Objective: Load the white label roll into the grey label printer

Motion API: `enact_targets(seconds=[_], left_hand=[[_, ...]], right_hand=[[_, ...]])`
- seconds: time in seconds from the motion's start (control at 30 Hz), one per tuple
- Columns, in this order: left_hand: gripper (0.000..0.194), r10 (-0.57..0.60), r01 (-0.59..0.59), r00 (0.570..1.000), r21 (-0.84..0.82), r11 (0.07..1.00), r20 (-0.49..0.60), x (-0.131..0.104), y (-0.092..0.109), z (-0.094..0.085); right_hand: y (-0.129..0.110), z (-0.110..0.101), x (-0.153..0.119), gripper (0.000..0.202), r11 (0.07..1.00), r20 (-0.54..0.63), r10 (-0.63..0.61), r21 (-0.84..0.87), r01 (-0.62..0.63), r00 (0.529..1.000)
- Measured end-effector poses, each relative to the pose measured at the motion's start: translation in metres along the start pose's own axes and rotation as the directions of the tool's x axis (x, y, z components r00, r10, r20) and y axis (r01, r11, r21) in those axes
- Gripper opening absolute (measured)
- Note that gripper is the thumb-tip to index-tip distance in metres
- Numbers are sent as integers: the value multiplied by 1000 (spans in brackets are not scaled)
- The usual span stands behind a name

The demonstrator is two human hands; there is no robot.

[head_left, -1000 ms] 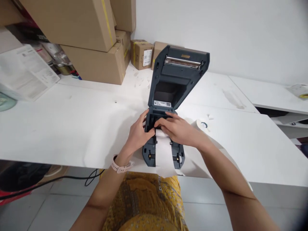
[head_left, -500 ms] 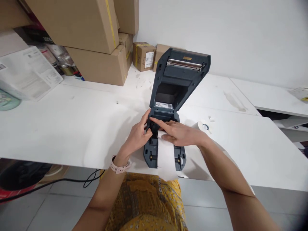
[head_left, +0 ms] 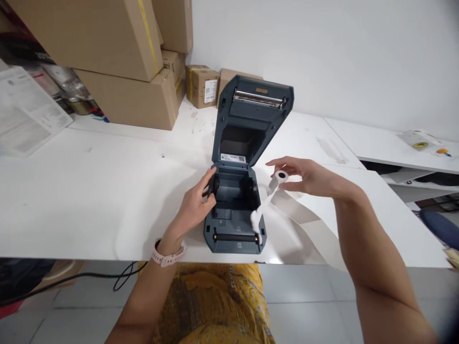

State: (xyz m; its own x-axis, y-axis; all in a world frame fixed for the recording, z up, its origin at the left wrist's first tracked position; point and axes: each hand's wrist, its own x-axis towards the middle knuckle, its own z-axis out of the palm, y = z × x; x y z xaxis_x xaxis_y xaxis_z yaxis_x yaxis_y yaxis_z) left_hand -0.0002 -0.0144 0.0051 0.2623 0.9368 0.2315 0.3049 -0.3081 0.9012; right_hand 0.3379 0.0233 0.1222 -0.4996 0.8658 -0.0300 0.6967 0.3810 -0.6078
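A dark blue-grey label printer (head_left: 234, 246) stands near the table's front edge, its lid (head_left: 251, 114) raised and tilted back. My left hand (head_left: 195, 203) grips the left rim of the printer's base, thumb on the inner side. To the right of the printer, my right hand (head_left: 301, 177) pinches a small white paper roll (head_left: 276, 182) with a dark core hole. A loose end of its paper trails down over the printer's right front corner. Inside the base, the roll bay and the black platen roller (head_left: 236, 237) lie uncovered.
A strip of pale backing paper (head_left: 304, 222) curls on the white table (head_left: 107, 205) to the right. Cardboard boxes (head_left: 132, 102) are stacked at the back left. Printed sheets (head_left: 28, 114) lie at far left. A black cable (head_left: 89, 274) hangs below the front edge.
The paper roll has come up out of the printer's bay and moved right in my right hand. My left hand remains at the left rim. The view has shifted slightly right.
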Motion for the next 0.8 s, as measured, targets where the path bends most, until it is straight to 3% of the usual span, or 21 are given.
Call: enact_targets(seconds=[0.17, 0.3, 0.43, 0.53, 0.6, 0.7, 0.8], left_hand=[[70, -2, 1, 1000, -38, 999, -14, 2, -1, 1], [69, -14, 13, 1000, -54, 998, -14, 2, -2, 1], [67, -18, 18, 1000, -47, 999, 0, 0, -5, 0], [66, -22, 22, 1000, -24, 999, 2, 0, -5, -1], [65, -23, 23, 1000, -23, 999, -2, 0, -4, 0], [62, -24, 23, 1000, -45, 999, -18, 1, -3, 1], [59, -32, 31, 999, -47, 998, -15, 1, -1, 1]], right_hand=[[35, 28, 22, 47, 998, 113, 41, 45, -46, 993], [38, 40, 27, 49, 998, 146, 29, 45, -36, 989], [43, 16, 9, 57, 979, 56, 54, 192, -63, 997], [71, -12, -15, 56, 956, -71, 187, 241, -165, 980], [96, -19, -32, 63, 939, -86, 270, 243, -242, 959], [120, -1, -53, 85, 907, -17, 303, 313, -283, 953], [121, 39, -62, 95, 891, -33, 268, 388, -235, 963]])
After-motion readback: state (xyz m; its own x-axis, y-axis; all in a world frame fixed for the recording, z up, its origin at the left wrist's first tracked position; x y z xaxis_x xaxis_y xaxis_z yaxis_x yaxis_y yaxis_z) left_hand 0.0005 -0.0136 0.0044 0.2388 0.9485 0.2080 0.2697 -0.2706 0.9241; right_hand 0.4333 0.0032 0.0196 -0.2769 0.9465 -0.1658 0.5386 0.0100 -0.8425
